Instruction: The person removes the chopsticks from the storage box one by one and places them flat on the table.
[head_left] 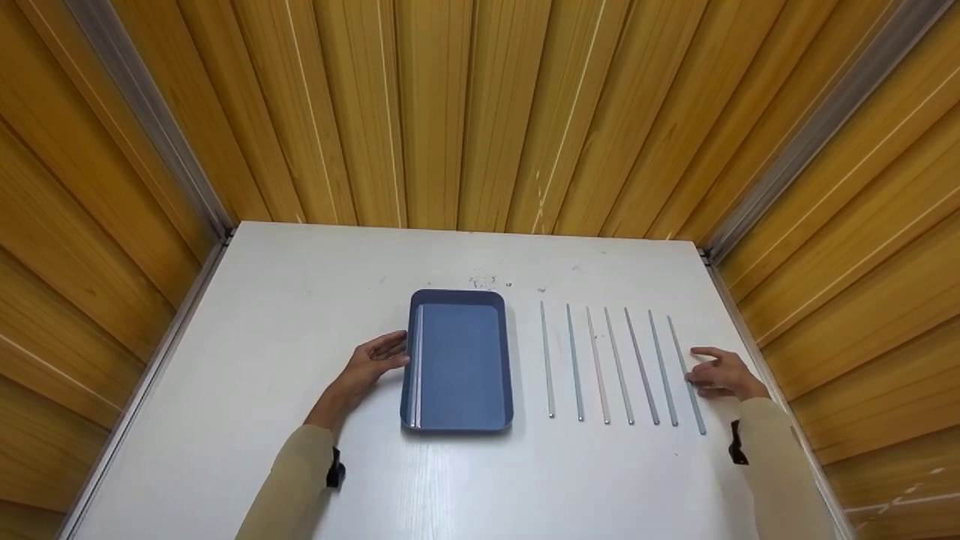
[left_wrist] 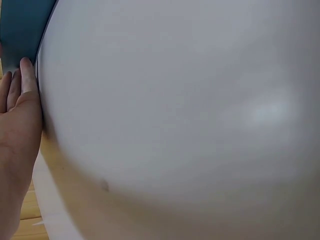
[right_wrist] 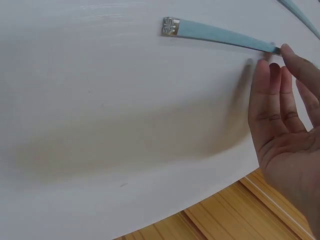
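Observation:
A blue rectangular tray (head_left: 465, 367) stands on the white table. In it, along the left wall, lie pale chopsticks (head_left: 418, 367). My left hand (head_left: 369, 367) is at the tray's left side, its nearly straight fingers touching the outer wall; the left wrist view shows the fingers (left_wrist: 28, 75) against the blue side. To the right, several thin pastel chopsticks lie side by side, spaced apart. My right hand (head_left: 724, 375) is at the outermost one, a light-blue chopstick (right_wrist: 220, 35) with a silvery patterned end. Its fingertips touch that chopstick about midway, without visibly curling round it.
The row of other chopsticks (head_left: 606, 367) fills the table right of the tray. Small dark marks (head_left: 484, 282) spot the white table (head_left: 322, 262) behind the tray. Yellow wood-patterned walls (head_left: 435, 112) with grey metal corner posts enclose the back and sides.

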